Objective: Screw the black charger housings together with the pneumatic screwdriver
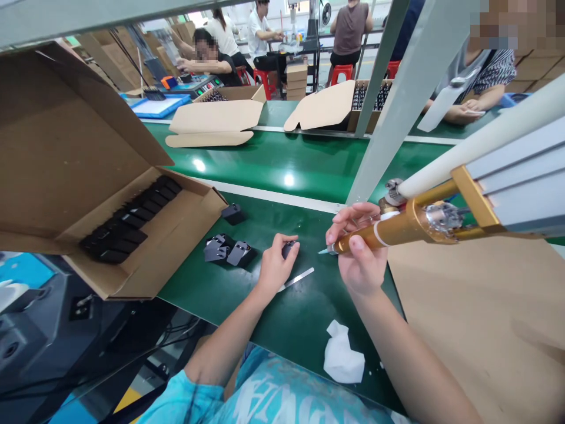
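Observation:
My left hand [276,265] is closed around a small black part [289,248] resting on the green bench top [265,318]. My right hand [359,250] grips a gold-coloured tool [392,229] that hangs from a rig on the right, its pointed tip [323,251] aimed left toward the black part, a short gap away. A thin metal strip [298,278] lies on the bench just under my left hand. Two more black parts with grey faces [227,250] sit to the left of that hand, and a single one [233,213] lies farther back.
An open cardboard box [145,235] on the left holds rows of black parts. A crumpled white cloth [342,353] lies near the front edge. A cardboard sheet [477,318] covers the right. A green conveyor [300,162] runs behind, with boxes and seated people beyond.

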The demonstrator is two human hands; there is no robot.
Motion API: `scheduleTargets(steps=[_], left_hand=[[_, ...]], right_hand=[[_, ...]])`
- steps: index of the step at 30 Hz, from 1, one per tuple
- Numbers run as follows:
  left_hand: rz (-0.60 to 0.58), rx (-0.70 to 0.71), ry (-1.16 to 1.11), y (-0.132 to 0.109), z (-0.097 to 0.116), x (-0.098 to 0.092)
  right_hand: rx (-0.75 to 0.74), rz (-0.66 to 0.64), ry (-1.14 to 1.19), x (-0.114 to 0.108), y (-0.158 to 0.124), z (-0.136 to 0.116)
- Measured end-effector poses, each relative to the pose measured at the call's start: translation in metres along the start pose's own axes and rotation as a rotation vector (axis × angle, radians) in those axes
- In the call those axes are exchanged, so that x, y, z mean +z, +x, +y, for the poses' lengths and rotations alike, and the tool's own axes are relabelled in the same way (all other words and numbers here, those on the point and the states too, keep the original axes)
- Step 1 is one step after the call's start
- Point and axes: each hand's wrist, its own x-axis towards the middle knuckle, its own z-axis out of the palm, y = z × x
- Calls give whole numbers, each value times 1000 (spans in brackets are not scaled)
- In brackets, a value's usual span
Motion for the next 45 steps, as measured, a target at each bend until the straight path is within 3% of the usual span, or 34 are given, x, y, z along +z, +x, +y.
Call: scheduleTargets(steps=[3,7,10,12,15,20,22,24,29,34,37,41,45], left_hand=[[-18,20,65,0,-2,1],[-38,17,512,-5,5,6],[-120,39,781,-8,12,8],[-195,36,800,-7,13,6],[-265,-16,505,-1,9,-4],[-407,-334,-586,9,1,-29],[-424,-394,-783,10,2,-39],[-399,-394,-806,12,3,-49],[-298,-210,-497,34,-1,-83],[-145,88,378,73,-24,-119],[-182,129,740,91,-42,-130],[-206,160,917,102,-58,-136],[-96,145,956,104,-63,-139]], right_hand=[[-4,-1,6,0,0,0],[2,13,-1,0,0,0],[2,18,-8,-1,1,0],[-3,16,-1,-1,1,1],[-13,9,24,-1,1,1],[-11,17,27,0,2,2],[-11,23,17,0,2,2],[-14,30,18,0,2,1],[3,40,44,-1,2,1],[18,65,23,-3,2,1],[19,76,0,-4,2,2],[23,78,-28,-4,3,2],[16,86,-16,-4,3,2]])
